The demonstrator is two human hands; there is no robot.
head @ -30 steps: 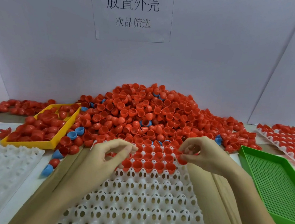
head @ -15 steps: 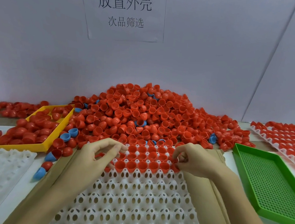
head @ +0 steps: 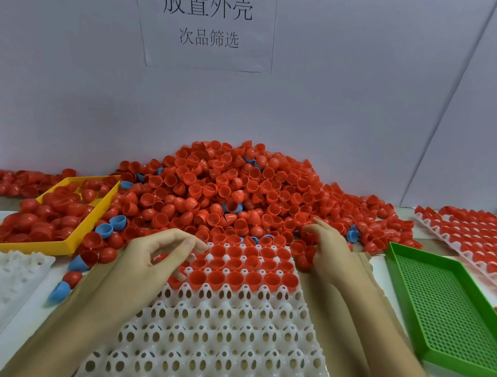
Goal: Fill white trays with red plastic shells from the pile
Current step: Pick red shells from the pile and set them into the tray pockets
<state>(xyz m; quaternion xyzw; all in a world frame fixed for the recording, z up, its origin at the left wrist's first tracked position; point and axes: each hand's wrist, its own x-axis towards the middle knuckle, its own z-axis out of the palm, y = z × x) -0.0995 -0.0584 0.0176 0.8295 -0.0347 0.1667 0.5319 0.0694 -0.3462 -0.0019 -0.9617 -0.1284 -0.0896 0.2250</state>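
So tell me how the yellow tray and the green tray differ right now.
The yellow tray sits on the left beside the pile and holds many red shells; the green tray sits on the right and holds none that can be seen. The green tray's perforated floor is plainly visible, while the yellow tray's floor is mostly covered by shells. Both are shallow rectangular plastic trays with raised rims, and neither hand touches either one.

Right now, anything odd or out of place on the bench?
Yes: blue shells are mixed into the red shell pile and strewn beside the yellow tray, off-colour for an all-red fill. The white tray itself holds only red.
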